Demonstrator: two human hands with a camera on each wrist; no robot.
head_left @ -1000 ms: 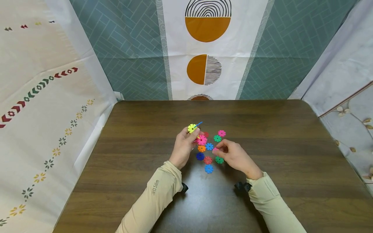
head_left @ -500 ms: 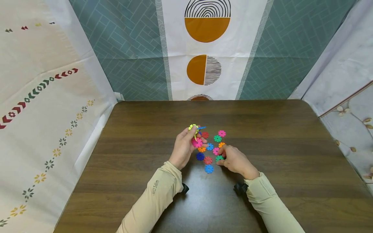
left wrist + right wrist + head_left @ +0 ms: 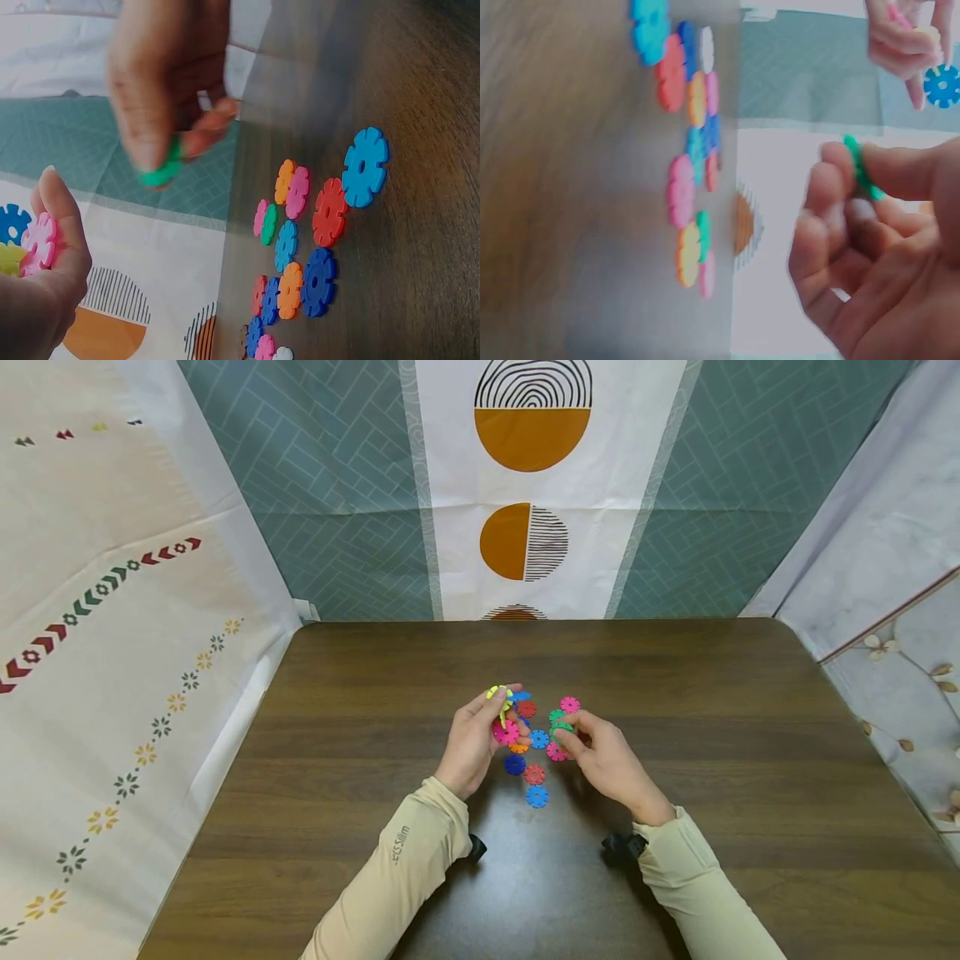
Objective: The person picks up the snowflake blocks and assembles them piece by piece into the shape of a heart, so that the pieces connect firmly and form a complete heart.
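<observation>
My left hand (image 3: 471, 737) grips a joined cluster of notched plastic discs: a yellow disc (image 3: 495, 695), a blue disc (image 3: 943, 85) and a pink disc (image 3: 37, 244). The hand's fingers partly cover how these pieces connect. Between thumb and fingertips, my right hand (image 3: 613, 767) pinches a single green disc (image 3: 862, 171), raised off the table just right of the cluster. Beneath both hands lie loose discs, among them a light blue disc (image 3: 537, 797), a red disc (image 3: 535, 774), a dark blue disc (image 3: 515, 765) and a pink disc (image 3: 557, 752).
The discs lie on a brown wooden table (image 3: 360, 777), partly under my hands. Another pink disc (image 3: 570, 704) sits at the far right of the scatter. An orange disc (image 3: 285, 181) shows in the left wrist view. Patterned cloth (image 3: 337, 527) hangs behind the table.
My right hand has moved from a pink disc to the green one nearer me, picked it up and lifted it away from me. The left hand has turned its cluster slightly.
</observation>
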